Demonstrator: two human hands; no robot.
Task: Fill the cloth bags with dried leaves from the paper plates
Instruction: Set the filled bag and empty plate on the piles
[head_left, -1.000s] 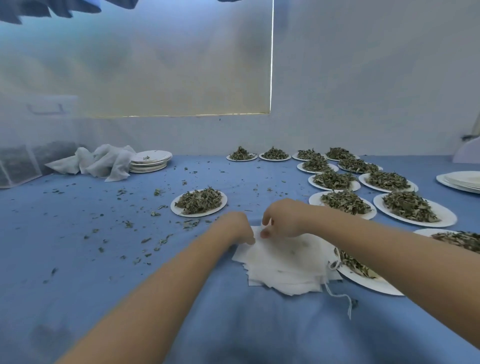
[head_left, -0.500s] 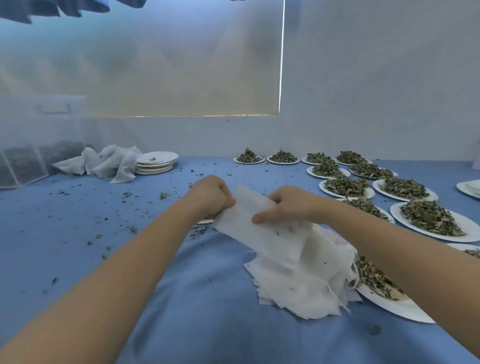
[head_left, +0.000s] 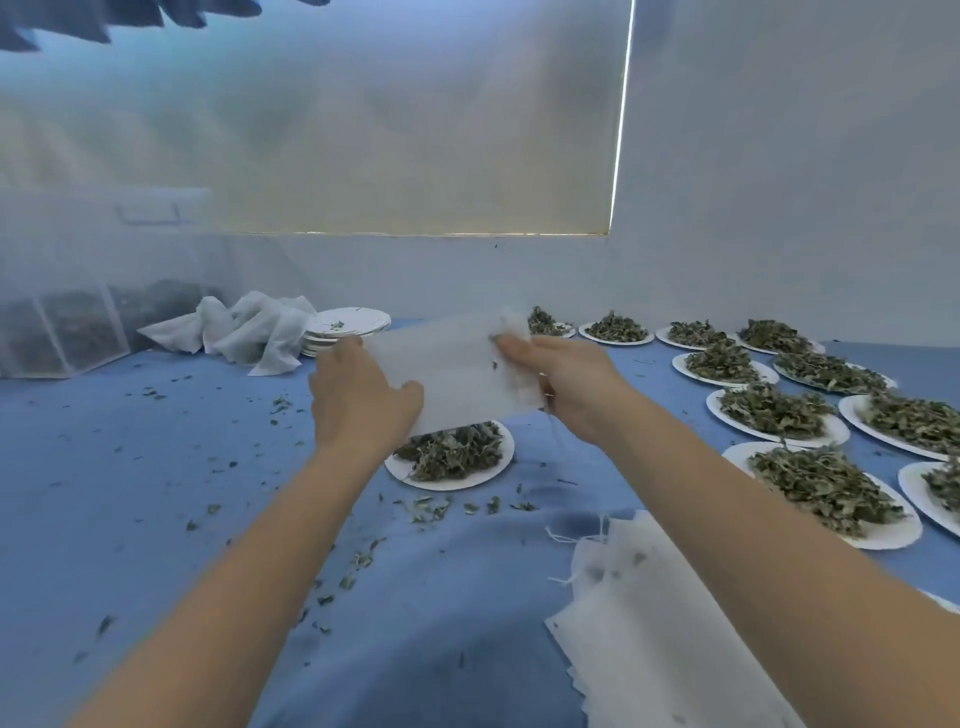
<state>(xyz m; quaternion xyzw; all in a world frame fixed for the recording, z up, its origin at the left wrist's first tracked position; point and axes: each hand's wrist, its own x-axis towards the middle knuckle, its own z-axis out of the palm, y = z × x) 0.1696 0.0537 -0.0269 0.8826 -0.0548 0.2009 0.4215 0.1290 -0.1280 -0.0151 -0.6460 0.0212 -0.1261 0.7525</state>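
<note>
Loose leaf crumbs (head_left: 426, 508) lay scattered over the blue-covered counter (head_left: 156, 467), thickest near its middle. Toward the far left corner stood a clear plastic bin (head_left: 62, 332), with a crumpled white cloth (head_left: 244, 332) beside it touching a stack of empty paper plates (head_left: 348, 325). Along the far edge and down the right side sat many paper plates of dried leaves (head_left: 774, 410), close together, some touching. At the near right a pile of flat cloth bags (head_left: 649, 634) lay partly under the right forearm, its drawstrings trailing toward the middle.

One cloth bag (head_left: 457, 374) was held up in the air above the middle of the counter, over a single plate of dried leaves (head_left: 452, 457) and hiding that plate's far rim. It was white, thin and slightly see-through, roughly rectangular and tilted, with a thin string hanging from its right end. The left hand (head_left: 363, 400) gripped its left end, thumb on the near face and fingers curled behind. The right hand (head_left: 571, 384) pinched the bunched right end between thumb and fingers.
</note>
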